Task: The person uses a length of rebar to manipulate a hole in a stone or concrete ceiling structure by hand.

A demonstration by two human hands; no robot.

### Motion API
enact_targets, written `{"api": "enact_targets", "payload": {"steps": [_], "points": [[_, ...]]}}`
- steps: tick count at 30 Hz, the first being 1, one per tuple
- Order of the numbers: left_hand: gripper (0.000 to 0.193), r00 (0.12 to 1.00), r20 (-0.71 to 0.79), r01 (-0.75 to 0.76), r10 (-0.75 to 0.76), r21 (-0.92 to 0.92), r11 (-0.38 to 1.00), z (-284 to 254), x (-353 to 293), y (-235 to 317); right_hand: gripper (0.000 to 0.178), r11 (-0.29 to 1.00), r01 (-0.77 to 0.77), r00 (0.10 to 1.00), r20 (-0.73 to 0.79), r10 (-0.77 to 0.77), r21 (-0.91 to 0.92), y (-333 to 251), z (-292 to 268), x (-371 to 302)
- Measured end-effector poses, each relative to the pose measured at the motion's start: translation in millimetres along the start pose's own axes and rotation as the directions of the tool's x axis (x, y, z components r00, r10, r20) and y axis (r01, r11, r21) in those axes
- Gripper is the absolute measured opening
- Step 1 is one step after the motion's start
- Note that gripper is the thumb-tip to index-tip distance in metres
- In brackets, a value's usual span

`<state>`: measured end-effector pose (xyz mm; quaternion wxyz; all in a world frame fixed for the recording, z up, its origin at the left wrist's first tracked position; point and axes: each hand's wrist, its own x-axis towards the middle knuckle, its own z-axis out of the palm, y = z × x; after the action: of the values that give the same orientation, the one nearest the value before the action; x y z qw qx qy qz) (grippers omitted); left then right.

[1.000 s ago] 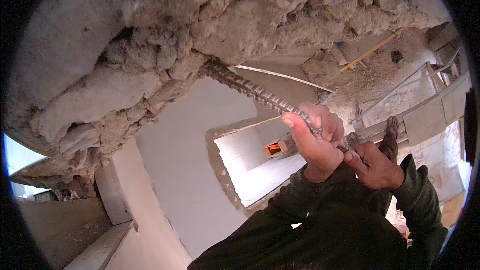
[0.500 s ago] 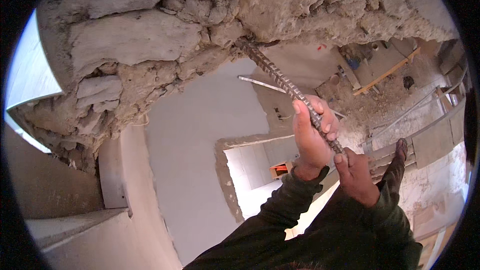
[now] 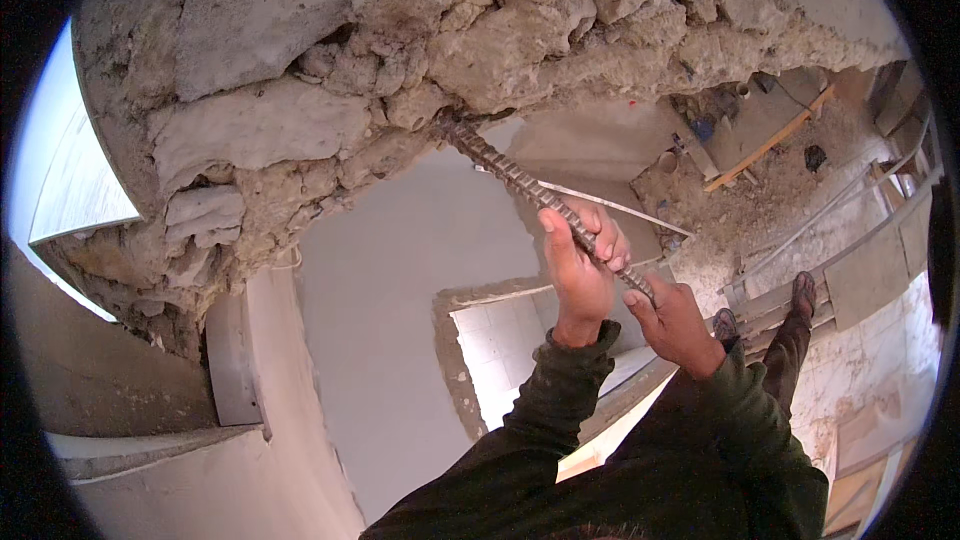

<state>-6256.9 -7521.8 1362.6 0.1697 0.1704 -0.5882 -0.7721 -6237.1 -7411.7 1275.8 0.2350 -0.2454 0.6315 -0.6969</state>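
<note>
A ribbed steel rebar [image 3: 495,162] slants down from the broken stone wall [image 3: 270,135] toward me. Its far end meets the ragged lower edge of the stones, and whether it goes into a hole there I cannot tell. My left hand [image 3: 580,285] wraps round the bar toward its near end, thumb along one side and fingers across the other. Just behind it, my right hand [image 3: 682,328] closes on the near end of the bar, its thumb lying along the top. Both arms wear dark green sleeves.
My sandalled feet [image 3: 803,292] stand on wooden planks [image 3: 835,285]. Rubble [image 3: 730,215] covers the ground at the right, with a long timber [image 3: 770,140] lying there. Beyond my hands are a smooth grey plastered wall [image 3: 390,240] and a rough-edged opening [image 3: 458,360].
Both hands and the rebar have shifted left and slightly upward in the picture, still gripping. The stones also sit lower and farther left, and a second foot now shows.
</note>
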Motion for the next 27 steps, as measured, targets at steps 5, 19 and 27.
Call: {"api": "enact_targets", "payload": {"steps": [5,19,27], "points": [[0.048,0.992,0.036,-0.123,0.120,0.128,0.984,-5,2,2,0.024,0.998,0.061,0.997,-0.057,-0.060,0.005,7,8,9],[0.043,0.997,0.077,0.005,-0.009,0.058,0.998,-52,-12,-31,0.021,0.986,-0.002,0.995,0.101,0.019,-0.164,23,23,11],[0.042,0.998,0.049,0.017,-0.032,0.276,0.961,-68,-21,-21,0.037,0.960,0.235,0.968,-0.049,-0.245,-0.153,15,13,19]]}}
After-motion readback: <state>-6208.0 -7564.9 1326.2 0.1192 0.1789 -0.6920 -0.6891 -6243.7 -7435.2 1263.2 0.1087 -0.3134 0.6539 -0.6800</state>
